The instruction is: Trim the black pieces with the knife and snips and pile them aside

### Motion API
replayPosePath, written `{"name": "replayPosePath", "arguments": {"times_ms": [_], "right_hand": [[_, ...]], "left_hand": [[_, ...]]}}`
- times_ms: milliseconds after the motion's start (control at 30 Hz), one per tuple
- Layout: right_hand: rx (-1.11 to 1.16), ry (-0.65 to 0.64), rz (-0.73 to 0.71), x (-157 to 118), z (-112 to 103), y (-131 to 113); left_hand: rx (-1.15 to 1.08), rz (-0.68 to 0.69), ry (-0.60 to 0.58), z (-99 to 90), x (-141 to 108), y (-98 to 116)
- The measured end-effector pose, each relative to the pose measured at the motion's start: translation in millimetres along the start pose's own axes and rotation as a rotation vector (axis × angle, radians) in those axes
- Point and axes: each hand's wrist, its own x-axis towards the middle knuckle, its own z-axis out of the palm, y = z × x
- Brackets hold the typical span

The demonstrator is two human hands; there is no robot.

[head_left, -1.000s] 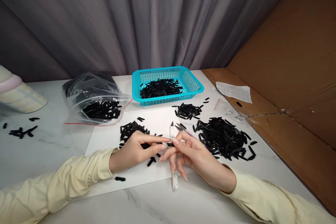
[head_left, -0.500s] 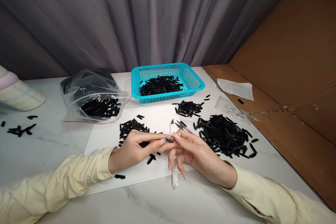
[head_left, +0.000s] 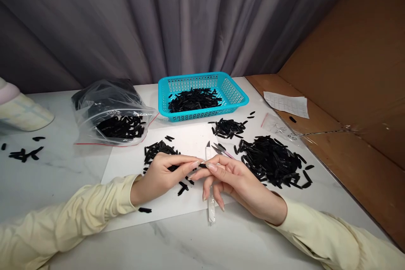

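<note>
Between my two hands is a small, narrow black strip [head_left: 201, 165], mostly covered by fingertips. My left hand [head_left: 171, 173] pinches its left end between thumb and index finger. On its other end the thumb and index finger of my right hand [head_left: 232, 177] are closed, the remaining fingers loosely curled. Beneath the right hand lies a white-handled craft knife [head_left: 211, 213], blade pointing away from me. Beside the blade is a pair of thin pointed metal tips [head_left: 218, 148], partly hidden. A pile of black strips [head_left: 158, 152] sits behind my left hand on a white sheet [head_left: 126, 194].
A blue plastic basket [head_left: 202, 114] with black strips stands at the back. Left of it lies an open zip bag [head_left: 110, 105] of strips. A large pile [head_left: 272, 160] and a smaller pile [head_left: 228, 128] are on the right, near a cardboard wall [head_left: 354, 71]. A cup [head_left: 25, 109] is far left.
The fingers of both hands have closed further over the black strip, and less of it shows. The right thumb has shifted slightly left. The view has tilted a little.
</note>
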Motion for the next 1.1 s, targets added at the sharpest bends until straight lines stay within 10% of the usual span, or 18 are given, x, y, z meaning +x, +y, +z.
{"name": "replayPosePath", "arguments": {"times_ms": [1100], "right_hand": [[-0.034,0.043,-0.038,-1.2,-2.5,-3.5]], "left_hand": [[-0.05,-0.104,-0.03,0.0,-1.2,0.9]]}}
